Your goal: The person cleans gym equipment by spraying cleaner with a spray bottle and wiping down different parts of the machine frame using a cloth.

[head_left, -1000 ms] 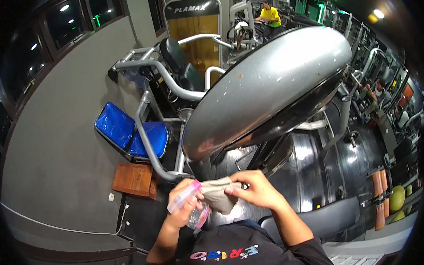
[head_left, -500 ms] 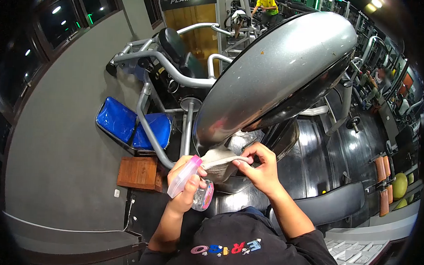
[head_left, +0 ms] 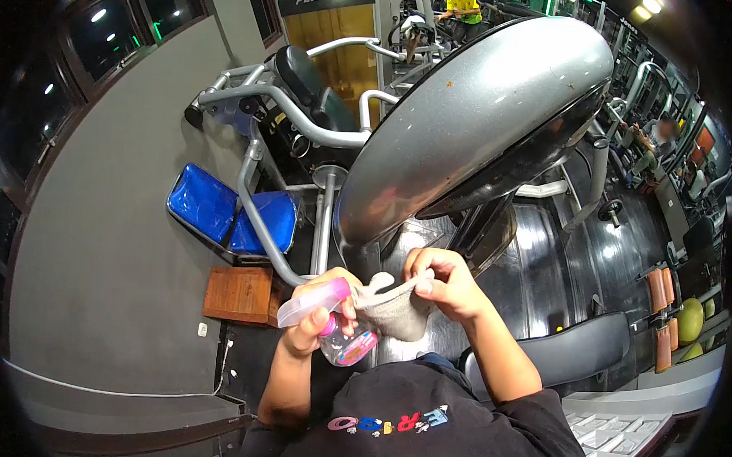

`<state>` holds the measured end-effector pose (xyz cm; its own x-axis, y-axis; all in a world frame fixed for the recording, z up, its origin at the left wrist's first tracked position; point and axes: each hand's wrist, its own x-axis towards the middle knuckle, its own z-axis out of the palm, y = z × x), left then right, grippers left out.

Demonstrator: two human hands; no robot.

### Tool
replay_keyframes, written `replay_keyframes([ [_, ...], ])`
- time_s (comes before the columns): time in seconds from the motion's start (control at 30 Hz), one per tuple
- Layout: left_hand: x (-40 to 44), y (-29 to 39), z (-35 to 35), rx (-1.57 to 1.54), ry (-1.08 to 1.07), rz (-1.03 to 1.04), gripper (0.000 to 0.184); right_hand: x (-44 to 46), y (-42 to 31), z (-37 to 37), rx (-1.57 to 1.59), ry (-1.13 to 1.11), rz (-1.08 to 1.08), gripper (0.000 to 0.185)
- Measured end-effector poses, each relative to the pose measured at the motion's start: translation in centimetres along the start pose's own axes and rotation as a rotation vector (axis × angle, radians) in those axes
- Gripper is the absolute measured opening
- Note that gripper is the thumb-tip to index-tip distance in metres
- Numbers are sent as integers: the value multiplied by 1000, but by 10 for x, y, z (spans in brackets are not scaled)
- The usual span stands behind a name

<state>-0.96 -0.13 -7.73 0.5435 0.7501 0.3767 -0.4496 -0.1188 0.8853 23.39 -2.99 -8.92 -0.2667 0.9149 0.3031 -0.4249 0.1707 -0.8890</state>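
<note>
Cloth (head_left: 397,317) spans the gap between the hands: the right hand (head_left: 452,292) pinches its upper edge, fingers narrowed to a grip, while its other end meets the left hand's (head_left: 299,339) fingers, which wrap a spray bottle (head_left: 352,349). It is greyish beige, folded along the top and sagging below; the bottle is clear with a pink nozzle. Beyond looms a silver machine cover (head_left: 483,112); open dark floor (head_left: 534,262) shows right, above a padded seat (head_left: 575,349).
</note>
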Motion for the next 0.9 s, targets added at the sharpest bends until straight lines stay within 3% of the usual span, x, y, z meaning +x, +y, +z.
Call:
replay_keyframes([
  [0.07,2,6,7,-93,-95,-32,57,4,11,-3,-22,-80,-1,19],
  [0.13,1,4,11,-102,-117,-86,59,5,19,2,246,-176,111,19],
  [0.2,-1,0,11,-78,-146,-91,59,5,23,7,316,-236,120,19],
  [0.33,-10,-3,5,-49,-168,-132,57,-2,30,1,246,-279,199,19],
  [0.4,-19,-3,-2,-54,-194,-185,58,-5,28,-3,-27,-258,288,20],
  [0.47,-33,-13,-14,-61,-179,-200,58,-8,20,7,-59,-210,312,19],
  [0.7,-61,-29,-30,68,92,-140,61,-7,12,26,-634,-91,75,18],
  [0.9,-55,-18,-21,357,-52,-125,42,-4,19,48,-766,-109,-10,21],
])
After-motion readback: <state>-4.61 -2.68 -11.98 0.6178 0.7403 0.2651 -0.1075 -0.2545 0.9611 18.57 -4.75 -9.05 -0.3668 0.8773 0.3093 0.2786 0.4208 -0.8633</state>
